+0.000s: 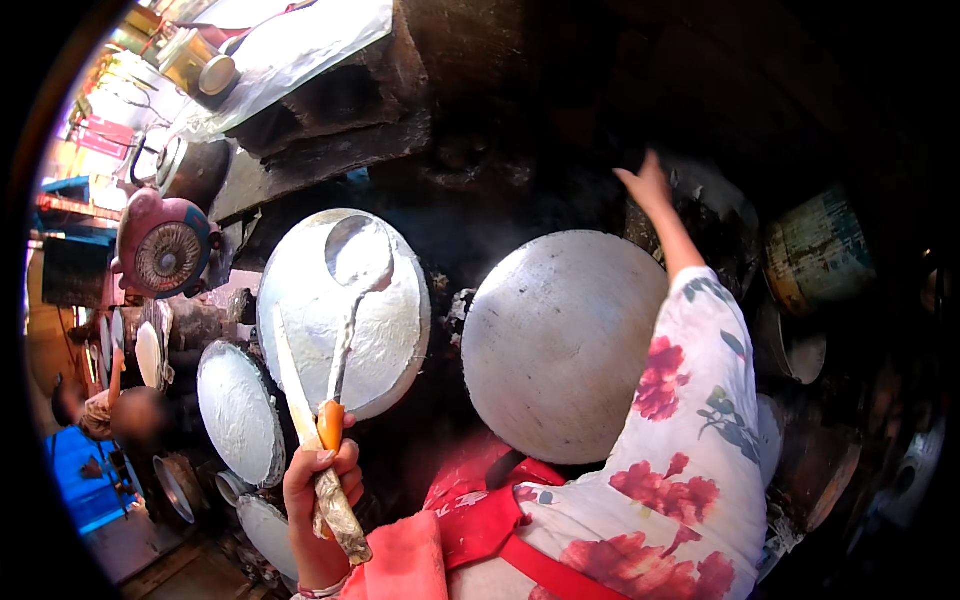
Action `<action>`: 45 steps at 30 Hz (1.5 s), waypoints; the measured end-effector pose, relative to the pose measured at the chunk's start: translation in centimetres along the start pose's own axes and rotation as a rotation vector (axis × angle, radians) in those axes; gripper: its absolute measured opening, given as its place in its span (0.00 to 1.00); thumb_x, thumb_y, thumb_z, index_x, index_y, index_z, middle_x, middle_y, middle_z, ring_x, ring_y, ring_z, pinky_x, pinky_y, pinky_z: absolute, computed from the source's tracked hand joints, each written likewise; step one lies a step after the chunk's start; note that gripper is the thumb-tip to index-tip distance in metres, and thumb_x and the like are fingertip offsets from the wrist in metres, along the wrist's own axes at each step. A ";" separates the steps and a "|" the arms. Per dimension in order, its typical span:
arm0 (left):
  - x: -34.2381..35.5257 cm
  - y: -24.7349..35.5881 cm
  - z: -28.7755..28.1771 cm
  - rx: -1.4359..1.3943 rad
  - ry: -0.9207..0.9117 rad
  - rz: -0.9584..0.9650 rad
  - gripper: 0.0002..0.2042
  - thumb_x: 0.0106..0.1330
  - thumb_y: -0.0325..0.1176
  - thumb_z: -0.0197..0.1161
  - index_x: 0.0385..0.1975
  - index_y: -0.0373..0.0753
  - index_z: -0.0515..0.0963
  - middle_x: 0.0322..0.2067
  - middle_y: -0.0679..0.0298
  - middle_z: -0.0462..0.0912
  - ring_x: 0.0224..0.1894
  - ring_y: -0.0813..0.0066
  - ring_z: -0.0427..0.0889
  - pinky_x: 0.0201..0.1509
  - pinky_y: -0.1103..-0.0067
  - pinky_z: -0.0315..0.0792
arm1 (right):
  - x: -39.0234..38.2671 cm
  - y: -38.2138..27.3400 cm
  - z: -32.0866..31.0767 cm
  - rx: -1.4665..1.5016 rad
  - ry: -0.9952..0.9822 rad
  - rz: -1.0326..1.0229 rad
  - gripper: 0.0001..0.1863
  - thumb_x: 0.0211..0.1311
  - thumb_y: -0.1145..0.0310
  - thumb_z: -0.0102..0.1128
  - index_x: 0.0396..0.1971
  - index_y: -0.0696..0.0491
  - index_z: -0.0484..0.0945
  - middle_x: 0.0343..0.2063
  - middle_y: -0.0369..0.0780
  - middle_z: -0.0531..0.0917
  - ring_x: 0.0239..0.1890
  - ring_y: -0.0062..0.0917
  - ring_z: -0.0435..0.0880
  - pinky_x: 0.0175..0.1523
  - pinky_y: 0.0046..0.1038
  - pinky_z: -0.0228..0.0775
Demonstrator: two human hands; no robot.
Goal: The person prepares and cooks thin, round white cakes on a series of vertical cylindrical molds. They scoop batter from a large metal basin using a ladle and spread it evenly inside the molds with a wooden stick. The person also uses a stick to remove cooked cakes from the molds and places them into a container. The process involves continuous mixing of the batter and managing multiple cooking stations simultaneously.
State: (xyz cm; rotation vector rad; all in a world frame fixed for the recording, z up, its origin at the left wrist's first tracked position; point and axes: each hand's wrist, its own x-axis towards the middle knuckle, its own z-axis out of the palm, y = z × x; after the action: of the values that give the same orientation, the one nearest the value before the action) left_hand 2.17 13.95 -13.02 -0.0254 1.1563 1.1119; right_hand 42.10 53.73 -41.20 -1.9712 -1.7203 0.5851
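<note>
Red strap (560, 572) as landmark: plain, flat, crossing pale fabric. Up and right of it I log the right sleeve (700, 400): white, loose, printed with large pinkish-red blooms and grey-green leaves, ending well short of the bare right hand (650, 185). Up-left of the strap, I note red cloth (455, 482) with small pale marks; left, a coral, towel-like cloth (400, 562); farther left, a whitish cuff (320, 592), partly cut off.

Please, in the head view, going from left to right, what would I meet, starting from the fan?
Pink fan, left hand gripping a ladle, right hand, worn bucket.
</note>
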 end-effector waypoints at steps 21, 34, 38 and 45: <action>1.6 1.2 3.6 0.041 0.000 -0.087 0.24 0.54 0.32 0.54 0.52 0.29 0.63 0.17 0.70 0.59 0.11 0.87 0.53 0.12 0.88 0.49 | 0.3 -18.7 2.5 0.219 -0.151 -0.609 0.40 0.41 0.61 0.72 0.55 0.52 0.60 0.47 0.46 0.77 0.51 0.38 0.76 0.55 0.32 0.68; 0.6 1.1 4.5 0.043 -0.111 -0.187 0.22 0.56 0.30 0.53 0.51 0.29 0.63 0.19 0.67 0.65 0.15 0.84 0.61 0.18 0.86 0.59 | -8.7 -23.4 -5.6 -0.264 -0.188 -1.150 0.35 0.40 0.73 0.71 0.53 0.51 0.65 0.48 0.44 0.74 0.52 0.38 0.73 0.60 0.35 0.64; 0.4 0.7 4.6 0.055 -0.134 -0.191 0.22 0.56 0.30 0.53 0.51 0.28 0.64 0.20 0.67 0.66 0.17 0.84 0.62 0.20 0.87 0.59 | -9.4 -23.7 -5.9 -0.341 -0.150 -1.253 0.35 0.40 0.73 0.70 0.53 0.52 0.66 0.48 0.43 0.74 0.54 0.37 0.72 0.62 0.34 0.61; 0.3 0.4 4.0 0.023 -0.171 -0.214 0.23 0.56 0.30 0.54 0.51 0.29 0.63 0.22 0.66 0.67 0.19 0.84 0.63 0.22 0.87 0.60 | -10.8 -25.3 -6.7 -0.384 -0.219 -1.257 0.34 0.40 0.75 0.70 0.52 0.52 0.67 0.48 0.43 0.74 0.54 0.37 0.72 0.62 0.34 0.60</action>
State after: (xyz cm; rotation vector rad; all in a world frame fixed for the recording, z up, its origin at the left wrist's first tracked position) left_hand 4.72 16.51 -11.12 -0.0349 0.9883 0.8936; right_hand 24.45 45.54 -20.62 -0.6388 -2.8453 -0.0128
